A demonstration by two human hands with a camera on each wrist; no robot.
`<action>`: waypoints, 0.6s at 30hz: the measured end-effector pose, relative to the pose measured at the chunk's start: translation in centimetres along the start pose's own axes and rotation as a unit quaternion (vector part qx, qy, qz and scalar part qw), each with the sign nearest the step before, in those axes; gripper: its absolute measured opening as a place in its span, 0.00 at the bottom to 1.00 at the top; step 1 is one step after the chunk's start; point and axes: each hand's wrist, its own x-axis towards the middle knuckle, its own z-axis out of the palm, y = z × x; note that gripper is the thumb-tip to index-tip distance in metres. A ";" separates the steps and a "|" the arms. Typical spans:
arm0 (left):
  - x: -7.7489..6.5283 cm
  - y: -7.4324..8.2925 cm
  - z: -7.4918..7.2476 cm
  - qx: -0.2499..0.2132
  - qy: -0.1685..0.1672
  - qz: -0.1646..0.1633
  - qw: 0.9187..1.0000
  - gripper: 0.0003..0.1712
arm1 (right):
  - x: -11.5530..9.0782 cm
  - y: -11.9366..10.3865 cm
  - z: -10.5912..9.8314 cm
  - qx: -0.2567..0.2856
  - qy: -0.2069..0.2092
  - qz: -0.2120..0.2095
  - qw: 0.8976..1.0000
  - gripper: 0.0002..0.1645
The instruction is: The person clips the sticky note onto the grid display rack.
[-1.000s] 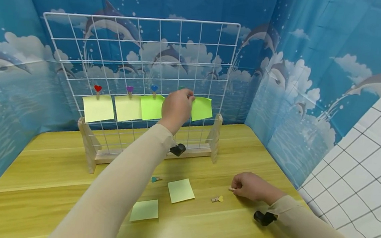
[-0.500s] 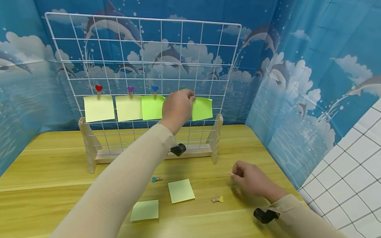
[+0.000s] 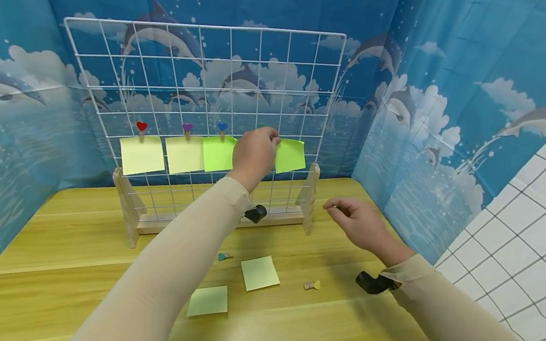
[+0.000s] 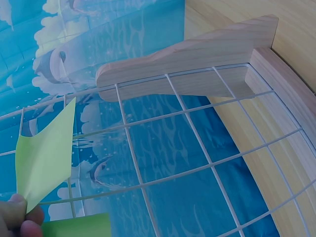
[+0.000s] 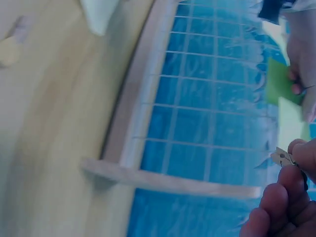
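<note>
My left hand (image 3: 254, 158) pinches the upper left corner of a bright green sticky note (image 3: 290, 157) against the white wire grid (image 3: 271, 90). In the left wrist view, the thumb and fingers (image 4: 19, 212) grip that note's corner. My right hand (image 3: 359, 225) is in the air, right of the grid. Its thumb and fingers pinch a small wooden clothespin (image 5: 282, 157), clearest in the right wrist view. Left of my left hand hang two pale yellow notes (image 3: 141, 156) and another green note (image 3: 217, 155), under red (image 3: 141, 126), purple and blue heart clothespins.
On the wooden table (image 3: 70, 272) lie two pale sticky notes (image 3: 260, 273), a yellow heart clothespin (image 3: 313, 285) and a teal heart clothespin (image 3: 223, 257). Wooden feet (image 3: 311, 196) hold the grid upright. A dolphin-print curtain (image 3: 421, 113) stands behind, a white gridded panel (image 3: 528, 233) at right.
My right hand has lifted off the table with the clothespin and moved up and forward toward the grid. My left hand has stayed at the green sticky note.
</note>
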 end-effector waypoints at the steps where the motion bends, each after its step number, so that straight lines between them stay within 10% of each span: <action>1: 0.0 0.0 0.0 0.000 -0.001 -0.001 1.000 0.16 | 0.2 -0.4 -0.2 -0.004 0.000 -0.001 1.000 0.16; 18: -0.1 0.1 -0.4 -0.011 -0.020 -0.007 1.000 0.18 | 4.7 -4.8 -2.0 0.030 0.042 -0.025 0.998 0.17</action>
